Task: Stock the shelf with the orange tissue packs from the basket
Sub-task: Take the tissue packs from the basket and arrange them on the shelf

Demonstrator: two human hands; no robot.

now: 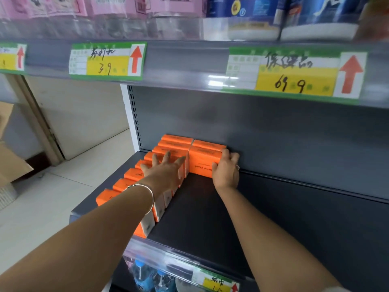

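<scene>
Left hand [166, 167]: palm down, fingers straight and spread, pressing on the tops of the far packs in the long row; it grips nothing.
Right hand [226, 171]: curled round the right end of the near pack [201, 162], thumb on its front face, fingers wrapped over the top and far side.
Long row [108, 197]: orange tissue packs standing side by side under and behind the left hand, running from the shelf's front edge to the back panel.
Short row: the near pack and one more pack [208, 145] just beyond it, between the two hands, touching the long row.
Shelf [210, 211]: dark board beneath both forearms.
Bracelet [145, 191]: silver band on the left wrist.
Ring [238, 167]: on a right-hand finger.
Price tags [294, 73]: green and yellow with red arrows, on the rail above both hands.
Bottles [145, 275]: blue-capped, on the level below the left forearm.
Cardboard box [10, 163]: on the floor well left of the left arm.
</scene>
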